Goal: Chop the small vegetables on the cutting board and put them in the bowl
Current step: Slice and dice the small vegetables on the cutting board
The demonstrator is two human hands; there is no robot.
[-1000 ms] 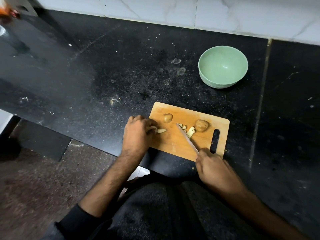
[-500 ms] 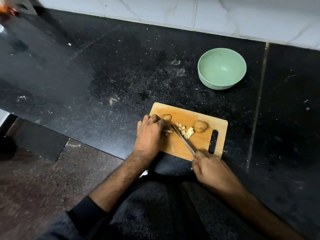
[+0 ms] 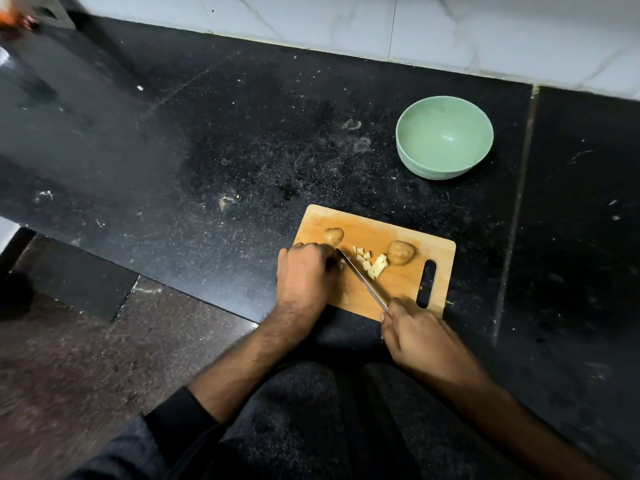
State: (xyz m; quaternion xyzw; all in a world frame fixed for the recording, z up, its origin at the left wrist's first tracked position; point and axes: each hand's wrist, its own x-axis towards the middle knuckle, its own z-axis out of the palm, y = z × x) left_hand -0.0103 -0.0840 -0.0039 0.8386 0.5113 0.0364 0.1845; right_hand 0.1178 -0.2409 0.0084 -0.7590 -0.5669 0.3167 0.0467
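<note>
Black speckled table (image 3: 242, 161), dusty, crumbs scattered; white marble wall (image 3: 346, 22) behind. Board (image 3: 398, 289) at near edge: two whole vegetables (image 3: 401, 252), cut pieces (image 3: 372, 265) between. Left hand (image 3: 304, 275) curled, pressing piece at blade. Right hand (image 3: 412, 334) grips knife (image 3: 362, 280). Green bowl (image 3: 444, 136) beyond board.

Black speckled stone counter (image 3: 242, 140), dusty w/ crumbs. On it: wooden cutting board (image 3: 398, 299) near front edge, green bowl (image 3: 444, 137) behind it, apart.

No legible text anywhere.
</note>
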